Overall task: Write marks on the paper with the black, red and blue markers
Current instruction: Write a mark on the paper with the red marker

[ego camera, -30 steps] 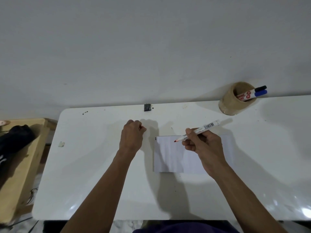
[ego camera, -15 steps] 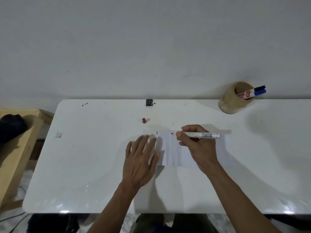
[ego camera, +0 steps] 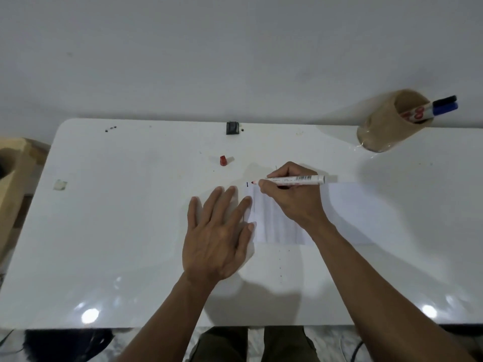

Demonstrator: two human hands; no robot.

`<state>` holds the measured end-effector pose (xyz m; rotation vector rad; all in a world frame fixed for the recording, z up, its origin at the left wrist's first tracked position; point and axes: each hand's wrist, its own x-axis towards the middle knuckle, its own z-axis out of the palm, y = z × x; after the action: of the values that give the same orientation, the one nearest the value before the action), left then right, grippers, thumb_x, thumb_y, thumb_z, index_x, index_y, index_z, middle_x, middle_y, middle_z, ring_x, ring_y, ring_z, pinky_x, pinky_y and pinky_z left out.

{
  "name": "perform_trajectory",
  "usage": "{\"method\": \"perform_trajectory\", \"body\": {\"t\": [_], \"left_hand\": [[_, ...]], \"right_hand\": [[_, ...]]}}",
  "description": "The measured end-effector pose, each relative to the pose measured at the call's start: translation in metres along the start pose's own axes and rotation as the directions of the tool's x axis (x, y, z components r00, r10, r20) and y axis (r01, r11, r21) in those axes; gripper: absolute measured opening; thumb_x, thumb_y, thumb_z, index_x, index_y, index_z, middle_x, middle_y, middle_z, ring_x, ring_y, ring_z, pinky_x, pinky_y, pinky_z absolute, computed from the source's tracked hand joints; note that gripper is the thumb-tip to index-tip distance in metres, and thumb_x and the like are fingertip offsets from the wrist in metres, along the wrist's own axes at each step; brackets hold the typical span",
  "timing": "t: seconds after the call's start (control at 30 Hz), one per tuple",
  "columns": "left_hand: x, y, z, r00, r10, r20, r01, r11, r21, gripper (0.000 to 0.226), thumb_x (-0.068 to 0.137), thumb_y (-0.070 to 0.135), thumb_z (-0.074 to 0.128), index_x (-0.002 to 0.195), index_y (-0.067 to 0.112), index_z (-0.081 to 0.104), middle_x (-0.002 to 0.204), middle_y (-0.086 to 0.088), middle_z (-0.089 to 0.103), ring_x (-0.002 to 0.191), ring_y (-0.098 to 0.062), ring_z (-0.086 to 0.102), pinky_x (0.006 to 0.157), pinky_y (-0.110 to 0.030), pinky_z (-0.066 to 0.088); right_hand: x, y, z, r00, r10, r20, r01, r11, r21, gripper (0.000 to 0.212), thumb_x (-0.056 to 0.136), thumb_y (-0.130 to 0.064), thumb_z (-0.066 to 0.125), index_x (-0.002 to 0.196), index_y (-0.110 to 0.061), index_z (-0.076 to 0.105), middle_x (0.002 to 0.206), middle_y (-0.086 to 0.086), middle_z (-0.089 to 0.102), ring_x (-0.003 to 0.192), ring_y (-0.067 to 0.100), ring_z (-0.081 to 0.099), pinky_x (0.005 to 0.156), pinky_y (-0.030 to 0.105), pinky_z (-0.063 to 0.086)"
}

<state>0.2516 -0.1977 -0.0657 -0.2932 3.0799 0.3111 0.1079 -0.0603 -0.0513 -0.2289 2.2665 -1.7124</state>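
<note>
The person's right hand [ego camera: 292,198] is pinching a red marker [ego camera: 290,180] between thumb and fingers, with the white barrel lying nearly level and the red tip pointing left, right at the far left corner of the paper [ego camera: 277,226]. A short dark mark [ego camera: 247,184] is sitting on that corner, just left of the tip. The paper is lying flat on the white table [ego camera: 117,231], near its middle, partly covered by the right hand and wrist. The left hand [ego camera: 218,231] is resting palm down with its fingers spread wide, gripping nothing, and its fingertips [ego camera: 248,201] are touching the paper's left edge. The red cap [ego camera: 223,160] is standing on the table farther back, apart from the paper. At the far right, a tan holder [ego camera: 384,124] is leaning with the black marker [ego camera: 444,100] and blue marker [ego camera: 445,108] sticking out of it.
</note>
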Motion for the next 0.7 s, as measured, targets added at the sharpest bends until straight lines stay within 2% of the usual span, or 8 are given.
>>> {"method": "perform_trajectory", "body": {"t": [0.07,0.4,0.7], "left_hand": [[0.0001,-0.0005,0.0009,1.000,0.000,-0.020,0.000,1.000,0.001,0.052,0.099,0.053,0.034,0.146,0.034,0.044,0.159,-0.003,0.039,0.150,-0.025,0.029,0.118,-0.058,0.020],[0.0006,-0.0008,0.0035,0.999,-0.005,-0.042,0.005,1.000,0.002,0.053,0.098,0.055,0.033,0.146,0.035,0.043,0.159,-0.002,0.037,0.151,-0.026,0.027,0.120,-0.058,0.018],[0.0009,0.0004,0.0047,0.998,-0.001,-0.069,0.001,1.000,-0.009,0.052,0.098,0.054,0.035,0.145,0.035,0.045,0.159,-0.003,0.039,0.150,-0.026,0.028,0.119,-0.059,0.019]], "right_hand": [[0.0015,0.0050,0.0005,1.000,-0.023,0.004,0.023,0.999,-0.029,0.020,0.079,-0.014,0.085,0.075,-0.004,0.068,0.075,0.010,0.077,0.072,0.033,0.074,0.062,0.043,0.059],[0.0024,0.0071,0.0025,0.999,-0.046,0.004,0.046,0.996,-0.076,0.018,0.079,-0.019,0.086,0.076,-0.009,0.071,0.077,0.004,0.078,0.074,0.027,0.076,0.068,0.050,0.061],[0.0033,0.0072,0.0045,0.999,-0.050,-0.001,0.049,0.992,-0.120,0.019,0.079,-0.020,0.087,0.075,-0.009,0.072,0.076,0.002,0.078,0.071,0.023,0.075,0.064,0.043,0.062]]}}
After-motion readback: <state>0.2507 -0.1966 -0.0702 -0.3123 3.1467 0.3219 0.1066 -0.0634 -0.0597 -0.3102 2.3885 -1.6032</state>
